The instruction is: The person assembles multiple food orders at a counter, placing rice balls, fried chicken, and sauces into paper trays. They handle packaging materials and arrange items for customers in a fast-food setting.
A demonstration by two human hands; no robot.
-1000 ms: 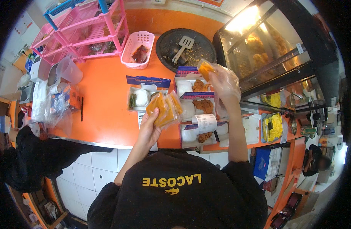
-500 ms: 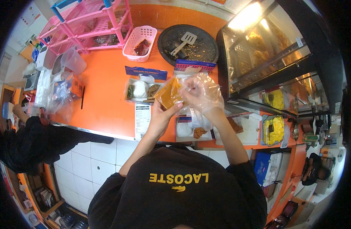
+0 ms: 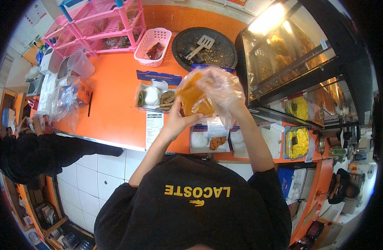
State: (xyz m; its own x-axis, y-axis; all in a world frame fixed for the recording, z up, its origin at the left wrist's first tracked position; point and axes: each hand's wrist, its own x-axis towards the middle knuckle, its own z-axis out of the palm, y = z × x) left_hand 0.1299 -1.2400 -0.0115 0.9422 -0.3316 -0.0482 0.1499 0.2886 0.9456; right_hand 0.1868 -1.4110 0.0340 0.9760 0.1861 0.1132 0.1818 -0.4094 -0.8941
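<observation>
Between my hands, above the orange counter, is a clear plastic bag of orange sauce. My bare left hand grips its lower left side, thumb along the bottom edge. My right hand, in a loose clear plastic glove, is closed at the bag's upper right; the fingertips are partly hidden by shiny plastic. Left of the bag sits an open meal box with a white rice mound, brown patties and greens. Nearer me, another box holds rice and fried chicken.
A receipt lies by the left box. Behind are a pink basket and a black round pan holding a slotted spatula. A glass food warmer stands right, near a yellow-food tray. Another person is at left.
The sauce bag has turned and risen slightly, showing more of its face. My right hand has moved up a little. The patties in the left box are now less covered.
</observation>
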